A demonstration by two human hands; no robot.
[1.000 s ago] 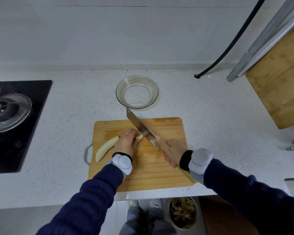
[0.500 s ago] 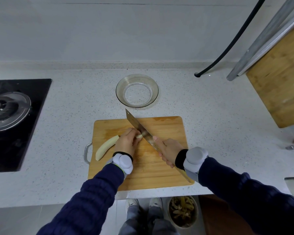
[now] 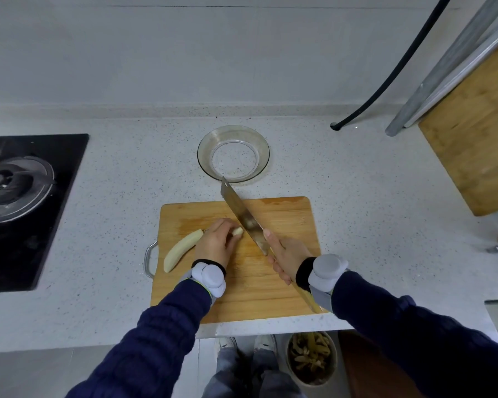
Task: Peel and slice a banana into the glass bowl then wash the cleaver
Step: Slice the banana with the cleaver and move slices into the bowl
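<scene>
The peeled banana (image 3: 181, 248) lies on the cutting board (image 3: 285, 219), its pale length running from the near left up towards the middle. This looks like the start of the slicing step, since the glass bowl (image 3: 263, 147), standing on the tabletop (image 3: 121, 202) just beyond the board's far edge, shows no slices inside. The left hand (image 3: 216, 242) is curled over the banana's right portion and pins it down, with only a short stub of fruit poking out past the fingers. The right hand (image 3: 285, 257) is clenched round the handle of the cleaver (image 3: 242, 214), whose blade slants from near right to far left, with its far corner reaching over the board's edge towards the bowl. The blade stands right beside that stub, so I judge the next move to be a straight press down through it, with the left fingertips tucked back out of the way (they sit very close to the steel). After that, the left hand would have to creep back along the fruit. Whether the edge is already in the banana cannot be told, because the contact is hidden behind the blade's flat side. The middle of the banana is covered by the left hand, and most of the handle by the right. At the right edge a metal corner is cut off, so I cannot say where the washing would happen.
</scene>
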